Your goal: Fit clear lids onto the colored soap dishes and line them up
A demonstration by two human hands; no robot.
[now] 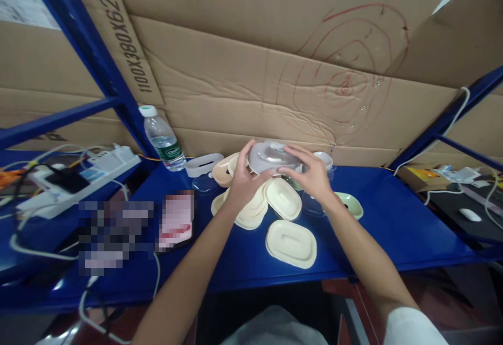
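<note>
A clear, rounded plastic piece (271, 157) is held up between both hands over the blue table. My left hand (245, 174) grips its left side, with the thumb along the near edge. On its right side my right hand (308, 169) has its fingers over the top and its thumb below. Beneath the hands lie several overlapping cream oval lids (251, 211). Another cream lid (283, 198) rests just in front of the right hand. Nearest the front edge is a cream rounded piece (291, 244). Partly behind the left hand sits a peach piece (223, 171).
A water bottle (163, 138) stands at the back left beside a white slotted piece (204, 164). A green dish (351, 205) lies right of my right wrist. A power strip (78, 182) with cables and a phone-like item (176, 220) are at left. Cardboard (236, 88) walls the back.
</note>
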